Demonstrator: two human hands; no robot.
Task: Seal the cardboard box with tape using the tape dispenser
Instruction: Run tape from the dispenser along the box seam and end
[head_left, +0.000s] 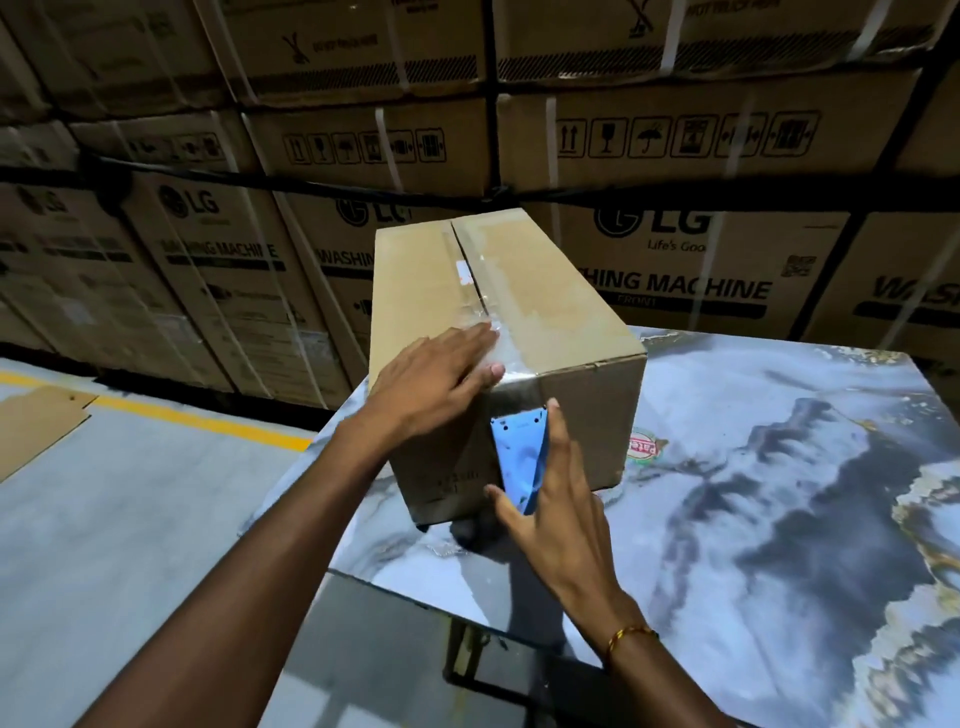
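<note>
A brown cardboard box (550, 306) stands on the near left corner of a marbled table (779, 467), its top flaps closed with clear tape along the middle seam. My left hand (431, 379) lies flat on the box's near top edge, fingers spread over the tape. My right hand (550, 499) holds a blue tape dispenser (519, 457) against the box's near end face, just below the top edge, where clear tape runs down over the corner. The dispenser's roll is hidden behind my fingers.
Tall stacks of strapped washing machine cartons (208, 249) wall off the back. A grey floor with a yellow line (156, 410) lies to the left, with a flat cardboard sheet (36, 426) on it. A small round sticker (644, 444) sits on the table beside the box.
</note>
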